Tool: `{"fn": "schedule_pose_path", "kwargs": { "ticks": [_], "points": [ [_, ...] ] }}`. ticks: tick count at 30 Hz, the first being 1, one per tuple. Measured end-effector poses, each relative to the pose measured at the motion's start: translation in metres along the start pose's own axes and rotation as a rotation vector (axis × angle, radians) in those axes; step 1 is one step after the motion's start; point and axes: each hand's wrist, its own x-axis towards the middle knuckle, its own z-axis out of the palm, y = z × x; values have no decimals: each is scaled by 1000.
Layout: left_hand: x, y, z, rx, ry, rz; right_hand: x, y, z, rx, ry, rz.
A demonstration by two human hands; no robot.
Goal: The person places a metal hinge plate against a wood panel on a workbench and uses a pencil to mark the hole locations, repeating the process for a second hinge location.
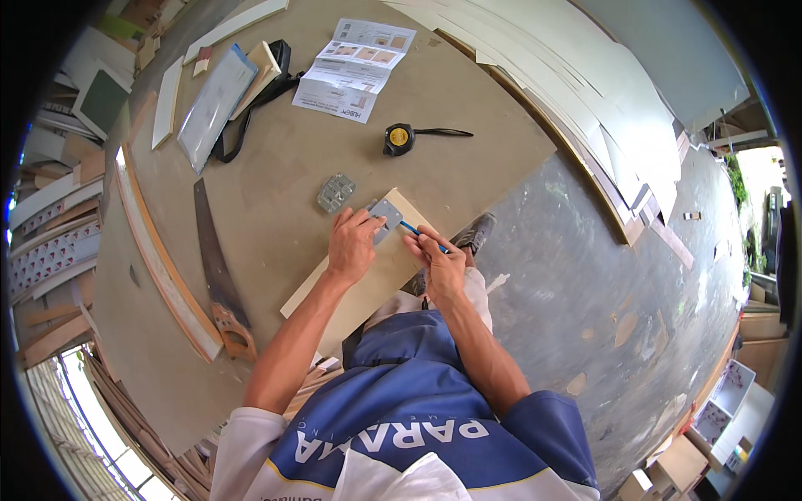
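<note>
A pale wooden board point(368, 280) lies slanted at the near edge of the table, in front of my body. On its far end sits a flat grey plate point(387, 217) with cut corners. My left hand point(352, 240) grips this plate, fingertips pressed on it to hold it against the wood. Pinched in my right hand point(438, 260) is a slim blue pencil point(410, 227), its tip at the plate's right edge. A second grey piece, a moulded plate with raised squares point(337, 193), rests on the table just beyond my left hand.
Farther out lie a black-and-yellow tape measure point(400, 139), an unfolded instruction sheet point(355, 67) and a clear plastic packet point(219, 104). Left are a handsaw point(215, 259) and a long wooden strip point(163, 250). White panels point(585, 92) stack at the far right; my shoe point(477, 234) shows beside the board.
</note>
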Motion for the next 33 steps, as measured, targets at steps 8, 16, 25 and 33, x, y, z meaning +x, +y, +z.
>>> {"fn": "schedule_pose_path", "kwargs": {
  "ticks": [8, 16, 25, 33],
  "points": [
    [-1, -7, 3, 15, -21, 23, -14, 28, -6, -108, -62, -207],
    [0, -10, 3, -2, -43, 28, -21, 38, -12, -568, -149, -605],
    [3, -10, 1, -12, -53, 59, -18, 33, -19, -790, -287, -905],
    [5, -11, -1, 8, -70, 73, -14, 32, -26, -839, -383, -954]
  ]
}}
